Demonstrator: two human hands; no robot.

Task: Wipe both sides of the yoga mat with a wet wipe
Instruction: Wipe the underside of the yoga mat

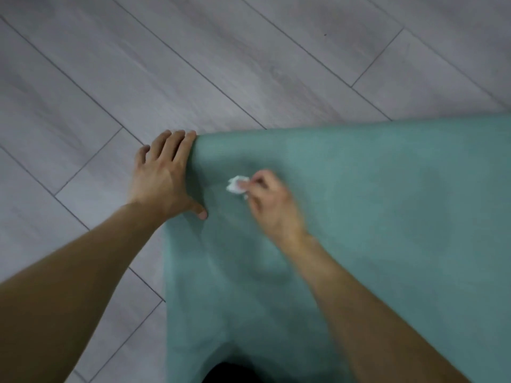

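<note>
A teal yoga mat [373, 205] lies flat on the floor and fills the right and lower part of the view, its far left corner near the centre. My left hand [163, 175] lies spread at that corner, fingers straight along the mat's left edge and thumb pressing on the mat. My right hand [272, 203], blurred by motion, pinches a small crumpled white wet wipe [237, 185] against the mat's surface, a little to the right of the left hand.
Grey wood-look plank floor [193, 56] surrounds the mat on the left and far sides. A dark patch [229, 375] shows at the bottom edge over the mat.
</note>
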